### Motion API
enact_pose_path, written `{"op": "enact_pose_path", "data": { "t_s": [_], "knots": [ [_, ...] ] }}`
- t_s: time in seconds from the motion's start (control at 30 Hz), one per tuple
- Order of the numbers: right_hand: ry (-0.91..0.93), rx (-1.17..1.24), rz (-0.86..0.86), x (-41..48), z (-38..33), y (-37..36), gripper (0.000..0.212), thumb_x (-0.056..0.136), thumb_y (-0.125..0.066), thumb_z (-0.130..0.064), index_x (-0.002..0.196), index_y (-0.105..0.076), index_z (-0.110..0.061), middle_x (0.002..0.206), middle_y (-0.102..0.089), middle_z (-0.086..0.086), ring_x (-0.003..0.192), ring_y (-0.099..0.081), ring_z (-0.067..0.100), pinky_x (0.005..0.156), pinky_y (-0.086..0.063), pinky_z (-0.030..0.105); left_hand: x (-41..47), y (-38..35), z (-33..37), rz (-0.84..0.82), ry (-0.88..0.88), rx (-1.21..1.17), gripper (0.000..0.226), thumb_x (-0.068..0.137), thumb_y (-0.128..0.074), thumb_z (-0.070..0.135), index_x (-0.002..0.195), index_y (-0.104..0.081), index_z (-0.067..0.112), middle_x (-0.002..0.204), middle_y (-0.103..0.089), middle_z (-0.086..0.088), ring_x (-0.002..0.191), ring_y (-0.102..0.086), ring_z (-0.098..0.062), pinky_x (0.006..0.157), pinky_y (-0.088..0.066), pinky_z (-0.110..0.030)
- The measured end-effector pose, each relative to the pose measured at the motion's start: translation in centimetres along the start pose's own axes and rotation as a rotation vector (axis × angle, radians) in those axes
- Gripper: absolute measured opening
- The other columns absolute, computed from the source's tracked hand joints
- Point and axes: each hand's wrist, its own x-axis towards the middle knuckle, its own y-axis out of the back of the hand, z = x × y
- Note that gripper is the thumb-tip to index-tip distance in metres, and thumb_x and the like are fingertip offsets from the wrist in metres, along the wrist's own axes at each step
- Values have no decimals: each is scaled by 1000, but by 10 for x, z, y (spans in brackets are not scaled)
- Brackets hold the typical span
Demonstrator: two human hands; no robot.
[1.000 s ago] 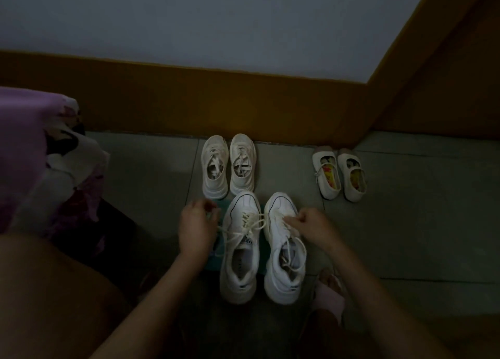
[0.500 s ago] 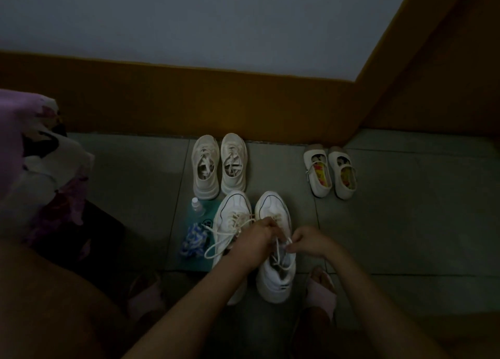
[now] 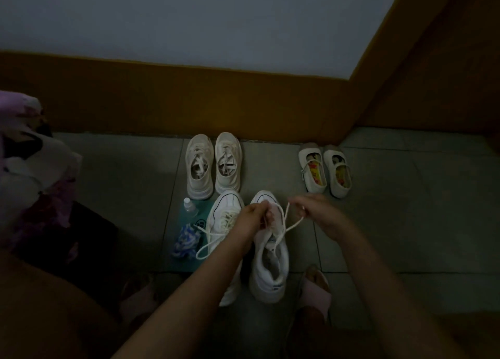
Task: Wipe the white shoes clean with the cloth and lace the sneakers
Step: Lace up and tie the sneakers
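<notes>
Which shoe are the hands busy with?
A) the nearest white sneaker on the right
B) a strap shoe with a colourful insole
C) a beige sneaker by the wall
A: the left hand and right hand pinch the lace above that white sneaker.

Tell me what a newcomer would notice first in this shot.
Dead centre, both hands work a white lace over a white sneaker on the floor. The left hand grips it near the tongue and the right hand pinches the loose end. To the left lie a spray bottle and a crumpled blue cloth. Beige sneakers and strap shoes stand by the wall behind.
</notes>
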Motion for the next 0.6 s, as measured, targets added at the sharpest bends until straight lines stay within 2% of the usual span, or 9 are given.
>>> {"op": "enact_pose_path", "data": {
  "t_s": [0.07,0.13,0.23,0.3,0.37,0.43,0.5,0.6],
  "knots": [
    [35,90,51,1,-5,3,33,91,-54,-14,59,-50,-11,41,-41,-5,42,-42,8,55,-44,23,4,-5,8,8,38,-167,27,95,-46,16,71,-57,11,51,-58,6,51,-55,-6,59,-48,-18],
    [82,71,53,0,-10,3,26,93,-53,-16,68,-56,-8,41,-40,-6,39,-40,6,47,-41,20,7,-9,14,28,45,-262,24,95,-46,11,76,-60,9,46,-61,7,43,-55,0,49,-47,-11],
    [174,-178,47,-1,-19,0,24,90,-58,-23,77,-63,-4,49,-44,-5,45,-43,5,44,-35,17,10,-13,19,40,35,-271,24,95,-45,9,77,-61,9,47,-63,8,43,-56,1,47,-46,-10],
    [232,-239,35,0,-23,-3,21,87,-63,-23,71,-63,-10,50,-51,-10,47,-47,-2,49,-37,14,10,-16,17,77,20,-202,27,95,-45,9,74,-61,12,46,-62,10,49,-54,-2,51,-44,-12],
    [249,-265,25,2,-26,-4,21,86,-64,-23,66,-61,-18,54,-56,-10,54,-51,-2,57,-38,17,13,-17,13,124,7,-168,29,94,-46,8,70,-63,13,45,-62,10,51,-53,-4,53,-44,-14],
    [249,-277,62,3,-28,-1,22,86,-65,-26,65,-61,-18,47,-54,-13,51,-47,-3,55,-37,17,15,-15,11,133,-4,-189,24,94,-47,8,81,-66,10,52,-66,8,54,-58,-5,58,-48,-16],
    [250,-264,142,4,-31,5,24,86,-64,-29,72,-66,-10,40,-48,-13,43,-44,-3,47,-34,11,14,-12,12,122,-40,-237,19,93,-47,9,93,-67,7,68,-70,7,62,-63,-4,66,-50,-17],
    [216,-250,177,3,-31,12,26,89,-60,-30,82,-68,-6,52,-47,-10,52,-43,1,50,-32,17,12,-8,15,84,-133,-254,22,95,-42,6,97,-62,15,93,-68,5,72,-63,-3,68,-46,-17]
  ]
}}
